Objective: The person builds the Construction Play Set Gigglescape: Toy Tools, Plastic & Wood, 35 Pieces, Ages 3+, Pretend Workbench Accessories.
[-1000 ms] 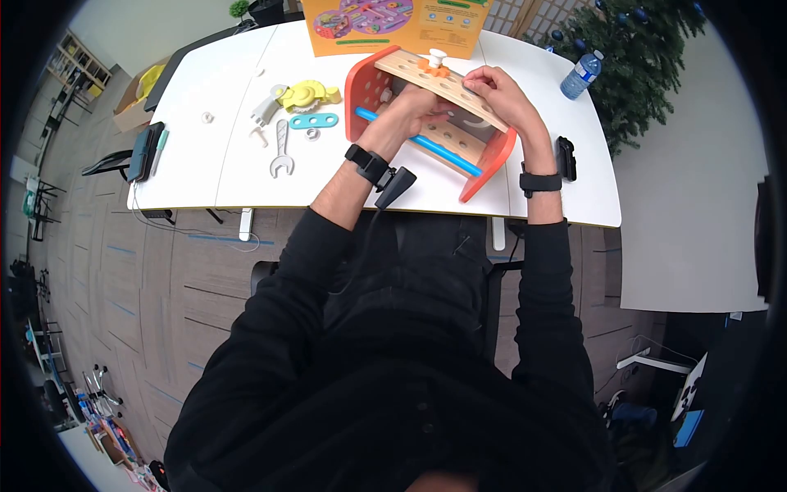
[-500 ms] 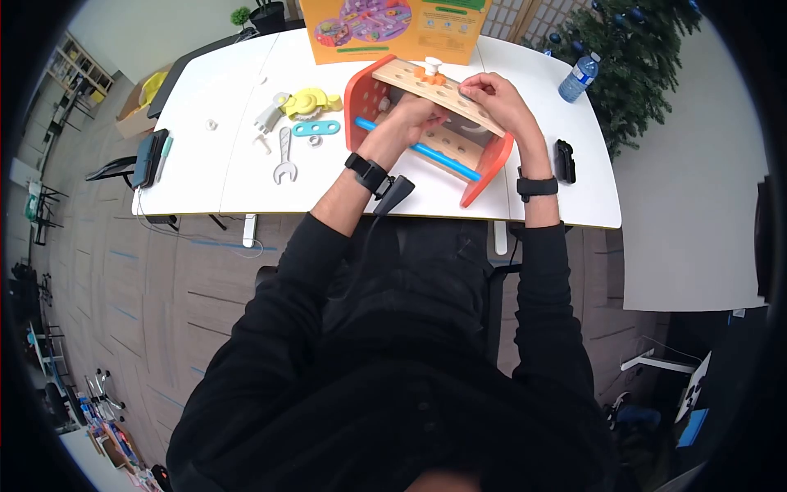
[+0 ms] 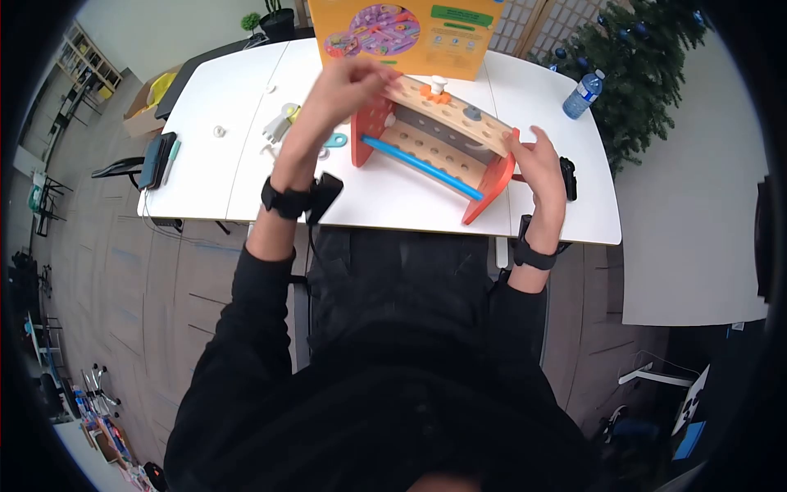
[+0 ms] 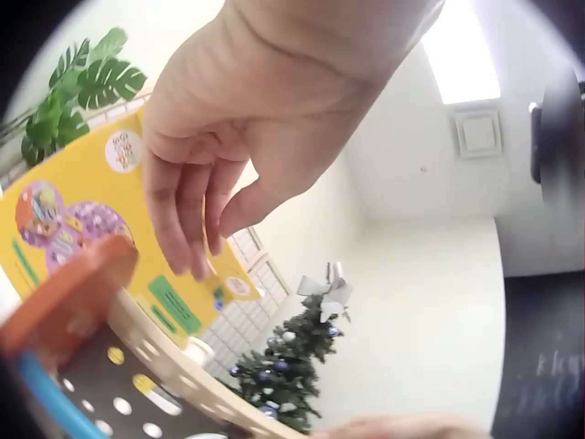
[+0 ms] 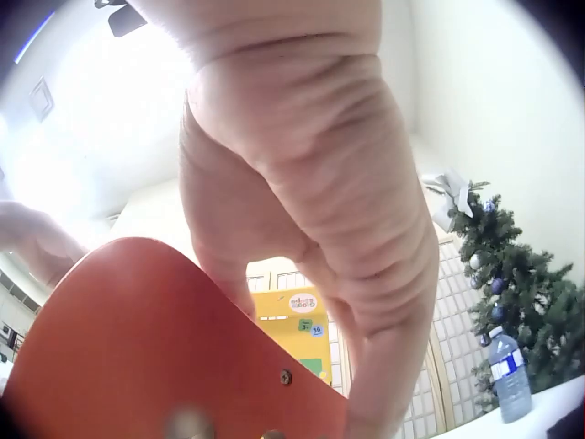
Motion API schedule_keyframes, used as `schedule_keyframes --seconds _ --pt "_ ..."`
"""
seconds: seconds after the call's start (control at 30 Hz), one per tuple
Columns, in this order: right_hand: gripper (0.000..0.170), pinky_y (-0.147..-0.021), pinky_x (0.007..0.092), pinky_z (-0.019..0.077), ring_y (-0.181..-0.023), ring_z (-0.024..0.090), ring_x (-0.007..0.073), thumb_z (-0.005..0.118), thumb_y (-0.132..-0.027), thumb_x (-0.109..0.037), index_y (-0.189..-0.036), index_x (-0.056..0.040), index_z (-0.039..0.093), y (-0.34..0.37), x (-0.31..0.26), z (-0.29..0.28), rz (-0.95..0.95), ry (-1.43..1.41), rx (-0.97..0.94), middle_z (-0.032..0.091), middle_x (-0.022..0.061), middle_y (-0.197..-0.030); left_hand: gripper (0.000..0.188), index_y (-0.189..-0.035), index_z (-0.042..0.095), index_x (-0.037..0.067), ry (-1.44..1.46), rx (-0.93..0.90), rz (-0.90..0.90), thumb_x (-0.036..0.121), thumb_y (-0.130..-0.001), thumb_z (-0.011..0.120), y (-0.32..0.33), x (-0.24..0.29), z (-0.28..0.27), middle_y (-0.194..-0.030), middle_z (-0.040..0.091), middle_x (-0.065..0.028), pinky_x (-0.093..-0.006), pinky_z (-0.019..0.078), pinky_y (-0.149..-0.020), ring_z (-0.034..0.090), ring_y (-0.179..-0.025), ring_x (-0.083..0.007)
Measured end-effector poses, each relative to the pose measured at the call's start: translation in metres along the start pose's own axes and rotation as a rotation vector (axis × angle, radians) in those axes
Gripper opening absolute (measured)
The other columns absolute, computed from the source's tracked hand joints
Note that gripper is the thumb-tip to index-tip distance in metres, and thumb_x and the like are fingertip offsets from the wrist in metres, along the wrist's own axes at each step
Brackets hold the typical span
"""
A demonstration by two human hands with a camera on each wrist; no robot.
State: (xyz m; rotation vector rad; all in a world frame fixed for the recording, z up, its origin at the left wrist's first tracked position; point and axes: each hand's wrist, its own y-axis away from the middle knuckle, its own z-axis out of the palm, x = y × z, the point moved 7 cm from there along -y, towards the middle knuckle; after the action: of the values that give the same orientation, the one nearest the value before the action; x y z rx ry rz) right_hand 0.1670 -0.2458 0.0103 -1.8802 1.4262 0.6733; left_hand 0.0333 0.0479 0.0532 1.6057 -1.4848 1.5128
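Note:
A wooden toy workbench (image 3: pixel 434 156) with red side panels and a blue front rod stands at an angle on the table. My left hand (image 3: pixel 344 90) is raised over its left end, fingers loosely bent and holding nothing in the left wrist view. At the other end my right hand (image 3: pixel 541 168) grips the red side panel (image 5: pixel 174 338), thumb and fingers on either side of its edge. On the perforated top board sit a white peg (image 3: pixel 438 84), an orange gear (image 3: pixel 435 96) and a grey bolt head (image 3: pixel 472 112).
Left of the bench lie a grey-and-yellow toy tool (image 3: pixel 280 123), partly covered by my left arm, and a blue strip (image 3: pixel 336 140). A yellow printed box (image 3: pixel 459 41) stands behind. A water bottle (image 3: pixel 584 94) and a black case (image 3: pixel 568 178) are on the right.
My left hand has come out from under the top board and risen to the bench's left end. My right hand has left the top board for the right panel, exposing the grey bolt head.

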Motion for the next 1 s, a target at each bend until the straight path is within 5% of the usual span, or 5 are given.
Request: schedule_keyframes --seconds 0.07,0.13,0.23,0.53,1.0 --pt "0.056 -0.064 0.0357 0.0582 -0.089 0.068 0.0264 0.059 -0.089 -0.038 -0.116 0.0108 0.057 0.013 0.000 0.023 0.210 -0.125 -0.403 0.065 0.0230 -0.099 0.031 -0.101 0.069 -0.004 -0.222 0.111 0.031 0.025 -0.095 0.059 -0.008 -0.021 -0.016 -0.085 0.071 -0.0129 -0.0256 0.0540 -0.069 0.069 -0.075 -0.0157" --pt "0.054 -0.056 0.0358 0.0585 -0.085 0.068 0.0248 0.053 -0.091 -0.036 -0.112 0.0131 0.057 0.008 0.009 0.029 0.228 -0.162 -0.399 0.065 0.0203 -0.094 0.035 -0.094 0.069 -0.006 -0.442 0.230 0.077 0.027 -0.095 0.058 -0.011 -0.020 -0.030 -0.078 0.070 -0.0136 -0.0272 0.0526 -0.064 0.068 -0.071 -0.0163" --pt "0.049 -0.055 0.0353 0.0582 -0.082 0.068 0.0242 0.050 -0.092 -0.030 -0.107 0.0150 0.058 0.002 0.011 0.031 0.174 -0.216 -0.396 0.065 0.0202 -0.091 0.042 -0.092 0.071 -0.004 -0.501 -0.139 -0.349 0.036 -0.094 0.060 -0.006 -0.051 -0.009 -0.071 0.066 -0.0135 -0.0321 0.0492 -0.063 0.062 -0.070 -0.0146" --pt "0.036 -0.088 0.0286 0.0484 -0.097 0.065 0.0166 0.048 -0.097 -0.014 -0.129 0.0013 0.053 0.004 -0.017 0.015 -0.191 -0.256 -0.126 0.068 0.0143 -0.107 0.073 -0.145 0.039 0.004 -0.190 -0.049 -0.265 0.008 -0.081 0.074 0.011 -0.031 -0.002 -0.104 0.063 -0.0182 -0.0324 0.0538 -0.071 0.067 -0.092 -0.0244" --pt "0.060 -0.087 0.0277 0.0534 -0.105 0.065 0.0194 0.062 -0.084 0.012 -0.140 0.0005 0.044 0.018 0.012 0.015 -0.176 -0.382 -0.143 0.065 0.0189 -0.118 0.103 -0.148 0.029 0.002 -0.238 -0.088 -0.400 -0.001 -0.059 0.081 0.035 -0.061 0.022 -0.100 0.061 -0.0158 -0.0362 0.0523 -0.085 0.063 -0.099 -0.0282"
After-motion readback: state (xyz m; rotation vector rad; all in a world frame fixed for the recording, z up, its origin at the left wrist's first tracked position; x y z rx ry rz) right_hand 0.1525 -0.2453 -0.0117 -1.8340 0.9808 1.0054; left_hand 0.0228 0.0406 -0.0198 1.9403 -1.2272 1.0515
